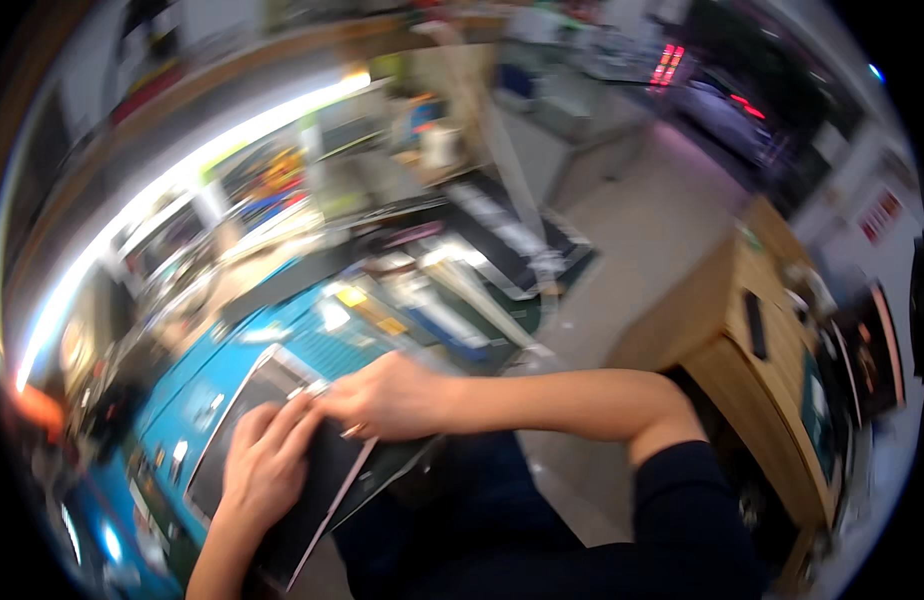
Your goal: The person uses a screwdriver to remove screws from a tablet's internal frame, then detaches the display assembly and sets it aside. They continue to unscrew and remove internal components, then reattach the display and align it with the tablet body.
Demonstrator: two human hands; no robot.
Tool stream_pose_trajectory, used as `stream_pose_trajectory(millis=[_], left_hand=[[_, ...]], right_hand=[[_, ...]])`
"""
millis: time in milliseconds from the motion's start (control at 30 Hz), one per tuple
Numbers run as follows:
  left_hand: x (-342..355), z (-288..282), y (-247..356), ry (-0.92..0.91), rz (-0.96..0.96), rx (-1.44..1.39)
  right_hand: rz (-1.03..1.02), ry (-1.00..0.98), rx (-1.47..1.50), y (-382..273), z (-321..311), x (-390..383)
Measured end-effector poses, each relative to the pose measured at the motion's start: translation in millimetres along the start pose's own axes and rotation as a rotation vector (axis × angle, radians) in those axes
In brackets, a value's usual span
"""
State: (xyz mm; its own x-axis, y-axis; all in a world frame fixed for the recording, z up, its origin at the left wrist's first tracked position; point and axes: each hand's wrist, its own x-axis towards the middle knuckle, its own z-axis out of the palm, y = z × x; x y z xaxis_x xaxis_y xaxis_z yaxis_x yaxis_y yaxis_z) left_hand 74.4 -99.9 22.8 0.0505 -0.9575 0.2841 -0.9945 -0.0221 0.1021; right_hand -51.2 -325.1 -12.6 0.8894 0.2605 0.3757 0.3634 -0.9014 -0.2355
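Note:
A thin, dark rectangular panel (pixel 317 490) with a pale rim lies tilted across the near edge of the blue work mat (pixel 172 400). My left hand (pixel 262 468) rests on the panel, palm down, its fingers stretched out toward the panel's upper side. Beside those fingertips, my right hand (pixel 390 395) is closed over the panel's upper right part. A small whitish bit shows at its fingertips, but blur and the fingers hide what it is.
Long strips and flat parts (pixel 437 310) lie behind my right hand. Small pieces sit along the mat's left side. A bright lamp strip (pixel 197 155) runs above shelves of tools. At right stands a wooden desk (pixel 722 320) with a dark slim object (pixel 755 325) on top.

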Motion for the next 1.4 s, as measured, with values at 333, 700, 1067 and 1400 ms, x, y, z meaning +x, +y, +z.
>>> stream_pose_trajectory(millis=[333, 700, 1067, 1400], left_hand=[[0.1, 15.9, -4.8, -0.050, 0.069, 0.047], [10.5, -10.4, 23.3, 0.008, -0.057, -0.117], [8.6, -1.2, -10.2, 0.042, -0.092, -0.233], [-2.1, -1.6, -3.8, 0.072, -0.141, -0.194]], right_hand=[[0.011, 0.072, -0.136, -1.5, 22.6, 3.4], [0.051, 0.046, -0.316, -4.9, 42.8, 12.3], [0.103, -0.019, -0.143, -21.1, -0.6, -7.0], [0.085, -0.013, -0.069, -26.9, -21.7, -11.1]])
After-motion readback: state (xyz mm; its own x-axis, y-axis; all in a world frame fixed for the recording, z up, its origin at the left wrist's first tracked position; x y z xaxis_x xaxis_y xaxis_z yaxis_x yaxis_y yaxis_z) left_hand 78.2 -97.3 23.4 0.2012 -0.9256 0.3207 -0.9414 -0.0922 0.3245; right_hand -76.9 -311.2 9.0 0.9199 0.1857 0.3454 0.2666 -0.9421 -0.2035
